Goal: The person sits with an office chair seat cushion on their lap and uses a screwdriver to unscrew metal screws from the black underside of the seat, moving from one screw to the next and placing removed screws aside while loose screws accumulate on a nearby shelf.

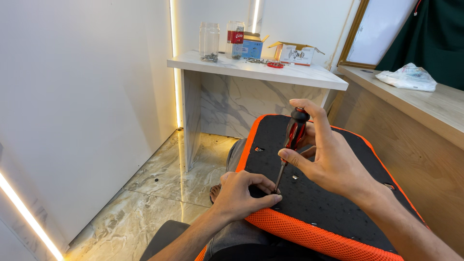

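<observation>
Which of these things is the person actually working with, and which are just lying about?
In use:
right hand gripping the red-and-black screwdriver
left hand steadying its tip
black seat panel with orange mesh edge

Lying about:
two glass jars
small cardboard boxes
white plastic bag

Screwdriver: glossy red-and-black plastic handle, thin bare metal shaft. Seat cushion: underside matt black fabric, slightly fuzzy; edge coarse orange mesh cloth, open weave. Small shiny metal fittings set in the black fabric. Desk: smooth white top, marble-look side panel, satin. Floor: polished marble-pattern tile, glossy, reflects the light strip. Jars: clear glass, metal bits inside. Boxes: printed cardboard. Counter: light wood-grain, matt. Bag on it: thin crinkled plastic. Wall: smooth matt white.
</observation>
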